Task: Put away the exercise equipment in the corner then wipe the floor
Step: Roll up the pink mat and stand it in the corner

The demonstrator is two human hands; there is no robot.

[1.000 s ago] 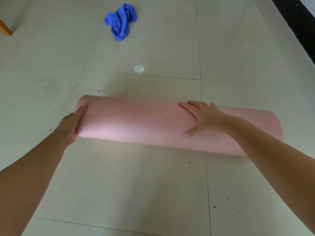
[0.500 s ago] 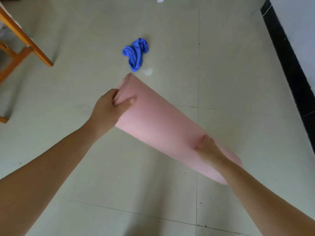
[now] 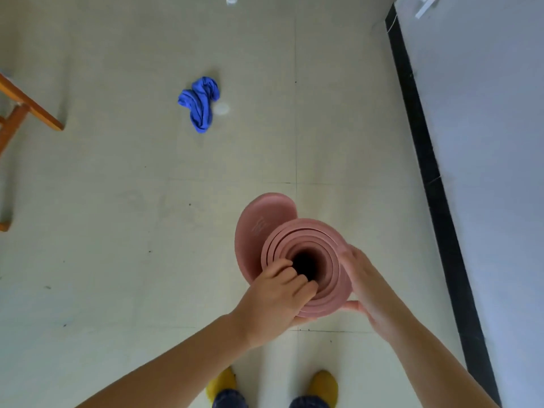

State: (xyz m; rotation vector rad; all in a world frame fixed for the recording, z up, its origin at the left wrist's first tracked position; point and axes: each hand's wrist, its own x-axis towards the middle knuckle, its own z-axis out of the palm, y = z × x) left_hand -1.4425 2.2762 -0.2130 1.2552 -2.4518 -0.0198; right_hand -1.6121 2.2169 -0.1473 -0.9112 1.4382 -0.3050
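Observation:
A rolled pink exercise mat stands upright in front of me, its spiral end and dark core facing the camera. My left hand grips the top rim, fingers curled into the core. My right hand holds the right side of the roll, fingers along its outside and thumb under the near edge. The outer flap of the mat bulges loose on the left. A crumpled blue cloth lies on the pale tiled floor further ahead.
An orange wooden furniture leg stands at the left edge. A black skirting strip and a grey-white wall run along the right. A small white spot lies beside the cloth. My yellow shoes show below.
The mat went from lying flat on the floor, to tilted, to standing on end. My left hand moved from its end cap to gripping the top rim; I stood up.

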